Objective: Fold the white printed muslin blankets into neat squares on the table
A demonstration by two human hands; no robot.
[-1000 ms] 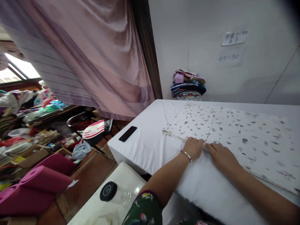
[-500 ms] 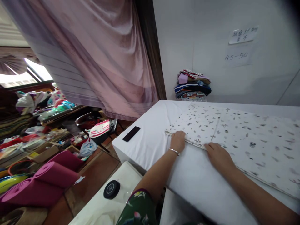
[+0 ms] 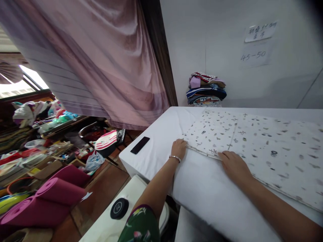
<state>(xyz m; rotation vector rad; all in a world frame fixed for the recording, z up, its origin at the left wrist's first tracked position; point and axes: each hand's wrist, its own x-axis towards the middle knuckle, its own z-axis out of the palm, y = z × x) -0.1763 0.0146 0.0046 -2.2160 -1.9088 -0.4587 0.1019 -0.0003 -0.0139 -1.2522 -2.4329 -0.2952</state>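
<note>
A white cloth (image 3: 254, 144) with small scattered prints lies flat and folded in layers on the white-covered table (image 3: 202, 181). At its near left corner, my left hand (image 3: 179, 148) has its fingers curled over the fabric and closed on it; a silvery bracelet circles that wrist. Farther right along the near edge, my right hand (image 3: 233, 164) grips the same cloth, fingertips bent over the edge and partly hidden. A crease runs across the cloth beyond the right hand.
A black phone (image 3: 140, 145) lies at the table's left side. Folded clothes (image 3: 207, 89) are stacked by the wall. Below left, a black round lid (image 3: 119, 208) sits on a pale surface. Pink rolled mats (image 3: 50, 198) and a chair (image 3: 106, 139) stand left, under a hanging curtain (image 3: 121, 60).
My left hand has slid left along the near edge to the cloth's corner, which it now covers. My right hand stays almost where it was. The view has shifted slightly.
</note>
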